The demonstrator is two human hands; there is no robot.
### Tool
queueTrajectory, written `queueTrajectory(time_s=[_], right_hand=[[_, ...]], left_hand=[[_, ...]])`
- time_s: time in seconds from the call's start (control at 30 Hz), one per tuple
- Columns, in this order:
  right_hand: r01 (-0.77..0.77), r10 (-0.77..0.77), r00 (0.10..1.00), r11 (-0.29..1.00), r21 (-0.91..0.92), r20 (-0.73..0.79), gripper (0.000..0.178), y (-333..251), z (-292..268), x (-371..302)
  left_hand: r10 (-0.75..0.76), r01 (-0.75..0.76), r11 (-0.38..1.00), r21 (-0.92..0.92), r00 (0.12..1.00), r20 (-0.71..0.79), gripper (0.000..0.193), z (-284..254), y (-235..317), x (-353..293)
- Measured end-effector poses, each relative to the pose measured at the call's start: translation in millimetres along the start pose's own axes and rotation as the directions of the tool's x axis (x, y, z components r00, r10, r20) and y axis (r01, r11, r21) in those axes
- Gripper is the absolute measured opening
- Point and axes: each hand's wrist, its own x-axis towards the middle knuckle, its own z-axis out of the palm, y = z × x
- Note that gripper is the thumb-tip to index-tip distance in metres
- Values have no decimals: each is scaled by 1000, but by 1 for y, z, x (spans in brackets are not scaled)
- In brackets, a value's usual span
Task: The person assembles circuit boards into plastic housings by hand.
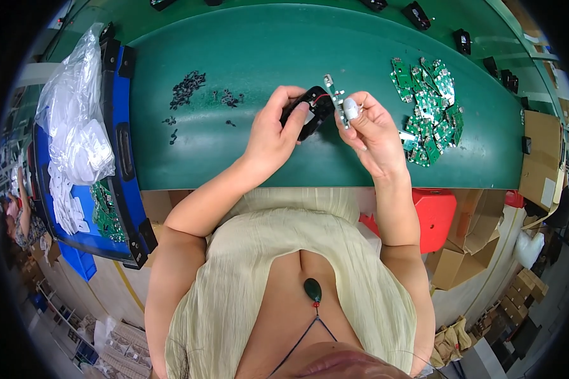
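Note:
My left hand (277, 123) is closed around a black plastic housing (320, 108), its thumb pressing on the inside. A red wire runs from the housing to a small circuit board (329, 84), which stands on edge. My right hand (376, 131) pinches that board from the right, and a covering shows on one fingertip. Both hands are above the green table, close together. To their right lies a heap of green circuit boards (431, 104). Small black parts (186, 88) are scattered on the table to the left.
At the left, a blue crate (124, 120) with a black rim holds a clear plastic bag (85, 136), white pieces and more circuit boards. Several black housings (417, 15) line the far ledge. A red stool (434, 218) and cardboard boxes (540, 155) stand at the right.

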Motion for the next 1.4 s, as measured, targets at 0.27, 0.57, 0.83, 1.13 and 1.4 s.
queueTrajectory(time_s=[0.27, 0.57, 0.83, 1.13, 1.4], right_hand=[[155, -280, 954, 772, -616, -111, 7, 5, 18, -14], [313, -404, 913, 595, -741, 60, 15, 17, 18, -17], [463, -581, 729, 28, -886, 363, 19, 14, 23, -11], [557, -601, 689, 80, -827, 406, 21, 23, 14, -11], [399, -587, 586, -390, -830, 558, 22, 19, 24, -4]], left_hand=[[-34, 52, 985, -166, 994, 108, 29, -2, 2, -3], [-26, 45, 993, -106, 985, 172, 41, -4, 9, -12], [-44, 19, 993, 119, 977, 209, 34, -13, 17, -13], [-111, 98, 993, 67, 970, 215, 29, -11, 19, -15], [425, -411, 865, 289, 905, 15, 29, -9, 23, -13]])
